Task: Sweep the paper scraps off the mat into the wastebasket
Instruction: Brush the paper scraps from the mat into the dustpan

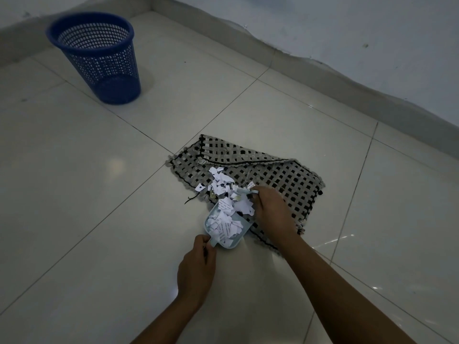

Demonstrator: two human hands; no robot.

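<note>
A woven black-and-grey mat lies on the tiled floor. White paper scraps are heaped at its near-left edge and spill into a small pale blue dustpan on the floor against the mat. My left hand grips the dustpan's short handle. My right hand holds a small pale blue brush against the scraps at the mat's edge; its bristles are hidden by paper. The blue mesh wastebasket stands upright at the far left, well away from the mat.
Glossy pale floor tiles surround the mat on all sides. A wall with a low skirting runs along the back and right. A loose dark thread trails from the mat's left edge.
</note>
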